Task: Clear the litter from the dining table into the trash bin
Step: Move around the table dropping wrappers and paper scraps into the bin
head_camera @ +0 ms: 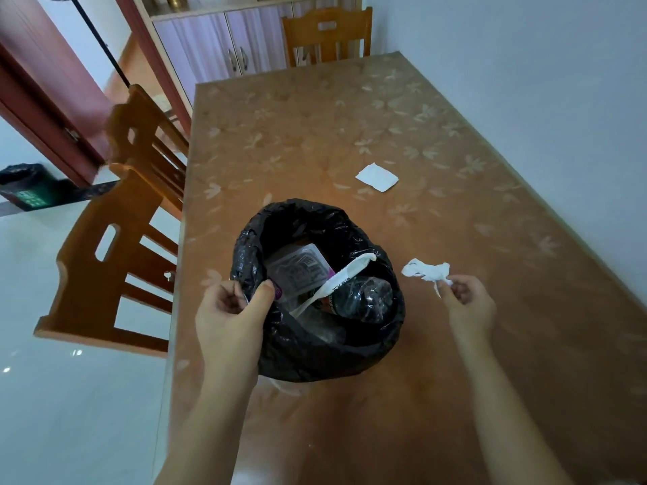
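A small trash bin lined with a black bag (315,348) is held over the brown flower-patterned dining table (402,110). My left hand (231,316) grips the bin's left rim, thumb inside the bag. Inside lie a clear plastic tray (297,269), a white strip of wrapper (345,274) and a crumpled dark bottle (367,297). My right hand (467,302) pinches a crumpled white tissue (425,271) just right of the bin, level with its rim. A flat white paper scrap (377,177) lies on the table farther back.
Two wooden chairs (115,246) stand along the table's left side, a third chair (327,35) at the far end. The wall (542,82) runs along the table's right edge. A cabinet (224,47) stands behind. Another black-lined bin (24,185) sits on the floor at far left.
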Available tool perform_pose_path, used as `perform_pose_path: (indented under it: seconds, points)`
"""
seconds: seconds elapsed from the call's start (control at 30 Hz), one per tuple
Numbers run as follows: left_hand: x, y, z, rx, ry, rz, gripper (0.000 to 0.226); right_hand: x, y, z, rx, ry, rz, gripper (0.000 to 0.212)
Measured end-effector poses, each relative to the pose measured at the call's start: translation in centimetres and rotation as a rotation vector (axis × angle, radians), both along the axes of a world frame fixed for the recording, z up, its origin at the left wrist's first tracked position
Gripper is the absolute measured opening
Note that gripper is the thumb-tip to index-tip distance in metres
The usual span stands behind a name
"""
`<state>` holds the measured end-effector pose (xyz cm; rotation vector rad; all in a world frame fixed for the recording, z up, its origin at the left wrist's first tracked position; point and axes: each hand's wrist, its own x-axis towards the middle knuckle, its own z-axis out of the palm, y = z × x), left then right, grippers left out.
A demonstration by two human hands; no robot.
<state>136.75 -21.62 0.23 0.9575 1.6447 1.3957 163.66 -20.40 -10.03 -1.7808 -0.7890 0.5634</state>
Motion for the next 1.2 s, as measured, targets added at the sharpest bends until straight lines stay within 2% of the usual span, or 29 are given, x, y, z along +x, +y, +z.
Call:
perform_pose_path:
  seconds: [0.17,0.3,0.5,0.77,0.9,1.1,1.2]
  points:
    - [-2.0,-2.4,-0.3,0.023,0.018,-0.033,0.035,-3.2,-4.0,3.5,0.114,-0.01,-0.003,0.005]
    - [-3.5,-4.2,-0.9,0.048,-0.036,-0.091,0.037,-5.9,-6.7,5.9,0.196,-0.023,0.054,0.008]
    - [-5.6,-6.7,-1.2,0.067,-0.06,-0.104,0.032,-10.2,-9.6,8.4,0.221,-0.028,0.252,0.021]
    - [-8.1,-9.1,-0.9,0.095,-0.037,-0.104,0.036,-14.6,-11.1,10.0,0.121,-0.2,0.644,0.025]
    - [-9.4,-9.8,-0.4,0.093,-0.011,-0.079,0.036,-15.7,-11.4,10.6,0.149,-0.219,0.661,0.029]
    - [-12.2,-11.2,0.6,0.121,-0.051,0.028,0.034,-17.4,-11.4,11.7,0.141,-0.546,0.586,0.019]
    - [-14.5,-12.9,1.2,0.153,-0.087,0.078,0.036,-19.1,-11.7,12.2,0.135,-0.634,0.606,0.02]
